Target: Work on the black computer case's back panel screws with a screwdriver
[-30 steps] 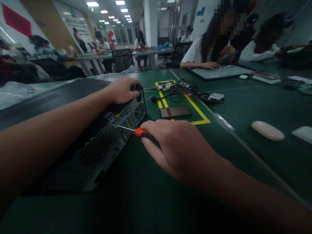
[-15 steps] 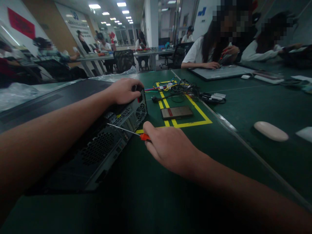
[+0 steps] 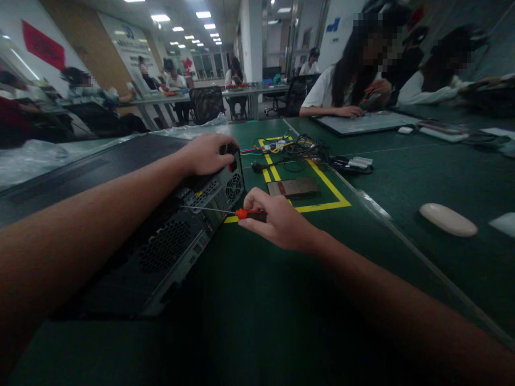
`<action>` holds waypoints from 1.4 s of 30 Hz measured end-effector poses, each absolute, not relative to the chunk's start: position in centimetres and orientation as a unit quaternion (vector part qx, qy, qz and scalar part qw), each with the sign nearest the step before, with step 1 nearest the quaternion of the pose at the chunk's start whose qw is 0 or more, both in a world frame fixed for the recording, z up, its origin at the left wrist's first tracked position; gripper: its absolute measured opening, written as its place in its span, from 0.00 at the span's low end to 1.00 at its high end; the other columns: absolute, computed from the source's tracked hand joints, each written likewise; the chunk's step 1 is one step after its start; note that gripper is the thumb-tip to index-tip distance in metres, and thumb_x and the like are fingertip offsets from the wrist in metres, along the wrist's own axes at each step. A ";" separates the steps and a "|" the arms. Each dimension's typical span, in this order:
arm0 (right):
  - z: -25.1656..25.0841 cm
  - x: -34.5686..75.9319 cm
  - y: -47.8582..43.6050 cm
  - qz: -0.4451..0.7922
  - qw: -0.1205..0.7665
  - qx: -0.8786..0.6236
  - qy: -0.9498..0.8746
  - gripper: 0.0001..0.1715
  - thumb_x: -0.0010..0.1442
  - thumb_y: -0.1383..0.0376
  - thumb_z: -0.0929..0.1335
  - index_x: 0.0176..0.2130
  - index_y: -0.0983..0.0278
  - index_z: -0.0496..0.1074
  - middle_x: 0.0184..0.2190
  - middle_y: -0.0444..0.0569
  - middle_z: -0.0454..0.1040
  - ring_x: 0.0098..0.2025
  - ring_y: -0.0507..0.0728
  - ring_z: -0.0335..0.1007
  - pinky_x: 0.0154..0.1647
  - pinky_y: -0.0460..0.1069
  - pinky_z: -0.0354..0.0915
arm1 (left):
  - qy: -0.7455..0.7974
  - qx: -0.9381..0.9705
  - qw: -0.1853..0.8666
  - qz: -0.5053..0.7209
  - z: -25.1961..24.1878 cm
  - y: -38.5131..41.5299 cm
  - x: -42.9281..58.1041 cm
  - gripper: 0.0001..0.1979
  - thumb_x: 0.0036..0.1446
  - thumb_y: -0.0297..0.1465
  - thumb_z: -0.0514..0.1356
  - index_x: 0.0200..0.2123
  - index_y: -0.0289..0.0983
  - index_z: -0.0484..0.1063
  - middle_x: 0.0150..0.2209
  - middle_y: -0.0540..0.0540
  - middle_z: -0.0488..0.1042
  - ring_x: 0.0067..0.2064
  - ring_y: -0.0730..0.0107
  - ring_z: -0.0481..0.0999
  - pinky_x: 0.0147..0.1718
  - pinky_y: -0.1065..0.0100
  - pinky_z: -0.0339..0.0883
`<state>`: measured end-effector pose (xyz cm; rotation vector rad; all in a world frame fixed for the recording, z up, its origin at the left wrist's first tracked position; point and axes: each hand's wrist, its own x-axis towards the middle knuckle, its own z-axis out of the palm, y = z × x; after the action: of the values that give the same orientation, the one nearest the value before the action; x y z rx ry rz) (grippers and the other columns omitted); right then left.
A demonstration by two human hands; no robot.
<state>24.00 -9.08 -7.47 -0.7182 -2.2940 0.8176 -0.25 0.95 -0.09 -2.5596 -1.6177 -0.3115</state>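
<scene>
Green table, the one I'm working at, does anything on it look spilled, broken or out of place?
Nothing looks spilled or plainly broken. The untidiest spot is the tangled cables, heaped loosely beyond the phone and straying across the yellow tape. The dim light could hide small damage.

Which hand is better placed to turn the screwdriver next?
Probably the right hand: it grips the screwdriver, which points at the computer case, while the left hand is on the case's top edge.

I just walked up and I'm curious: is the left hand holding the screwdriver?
No, the right hand grips the screwdriver, while the left hand rests on the computer case.
</scene>
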 end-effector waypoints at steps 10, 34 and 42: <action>-14.0 20.9 -12.8 0.358 0.420 -0.299 -0.778 0.11 0.69 0.55 0.68 0.45 0.59 0.68 0.33 0.43 0.76 0.31 0.52 0.72 0.35 0.48 0.64 | -0.527 -0.842 0.048 -0.107 -0.2 1.2 -0.4 0.30 0.56 0.41 0.55 0.59 0.39 0.78 0.52 0.38 0.79 0.53 0.47 0.77 0.57 0.50 0.66; -14.7 21.0 -12.7 0.219 0.507 -0.279 -0.785 0.15 0.72 0.55 0.67 0.48 0.63 0.76 0.40 0.48 0.79 0.41 0.54 0.75 0.45 0.50 0.70 | -0.540 -0.834 0.059 -0.096 0.0 0.1 0.2 0.29 0.61 0.39 0.53 0.61 0.34 0.77 0.54 0.38 0.79 0.53 0.51 0.76 0.60 0.50 0.64; -14.9 21.1 -12.7 0.215 0.491 -0.277 -0.798 0.18 0.69 0.53 0.69 0.52 0.61 0.73 0.44 0.48 0.80 0.43 0.55 0.77 0.47 0.51 0.72 | -0.547 -0.830 0.059 -0.093 0.2 -0.3 0.6 0.30 0.61 0.40 0.52 0.61 0.33 0.76 0.56 0.38 0.78 0.55 0.52 0.75 0.60 0.53 0.63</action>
<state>21.06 -12.72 -14.92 -0.6715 -1.9369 0.5215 0.58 -0.30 0.19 -2.5124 -1.6580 -0.2808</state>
